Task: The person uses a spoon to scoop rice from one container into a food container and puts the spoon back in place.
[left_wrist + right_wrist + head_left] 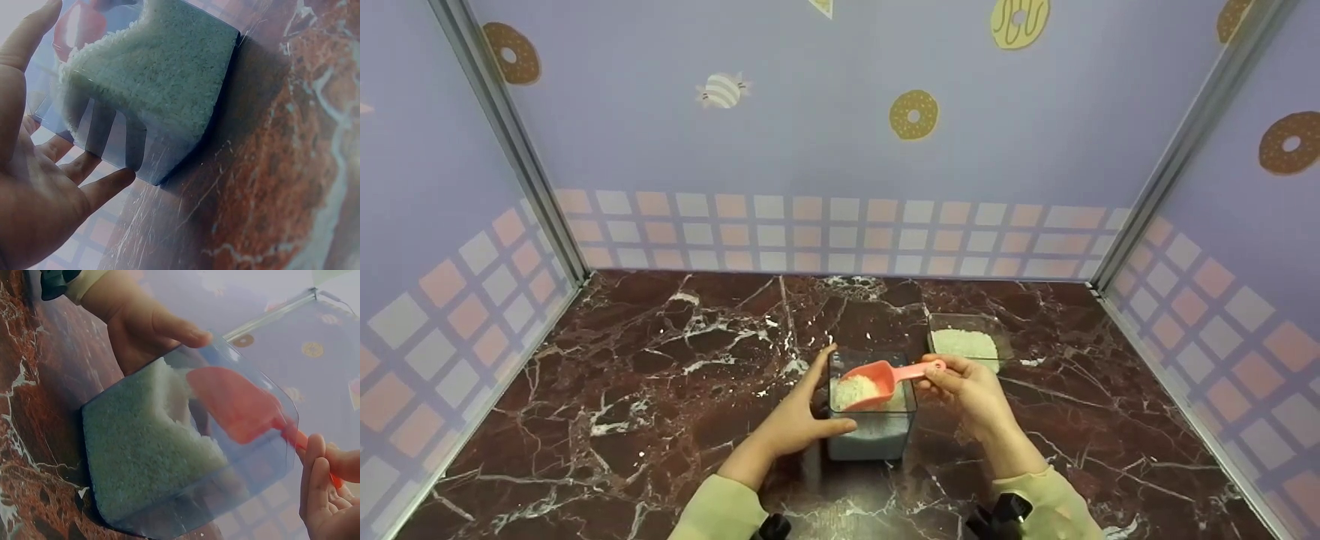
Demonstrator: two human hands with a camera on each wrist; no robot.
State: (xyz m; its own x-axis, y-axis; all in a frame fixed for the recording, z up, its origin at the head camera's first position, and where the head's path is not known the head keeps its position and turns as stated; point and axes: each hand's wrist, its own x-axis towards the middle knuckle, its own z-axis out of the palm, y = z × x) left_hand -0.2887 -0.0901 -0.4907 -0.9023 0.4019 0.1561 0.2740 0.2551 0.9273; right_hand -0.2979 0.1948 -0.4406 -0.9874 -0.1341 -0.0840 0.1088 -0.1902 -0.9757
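A clear, dark-tinted square container (pixel 906 439), part filled with white rice (pixel 174 62), stands on the table in front of me. My left hand (pixel 791 424) lies along its left side, fingers spread and straight against the wall and thumb at the near side by the rim. My right hand (pixel 976 394) pinches the handle end of a red scoop (pixel 881 373) between thumb and fingers. White rice fills the scoop's bowl. Through the wall in the right wrist view, that bowl shows inside the container's upper part, over the uneven rice.
A second clear container (pixel 1006 349) with white rice stands behind my right hand. The table (pixel 660 420) is dark red marble pattern with white specks on it. Purple panels (pixel 810 135) enclose the back and both sides.
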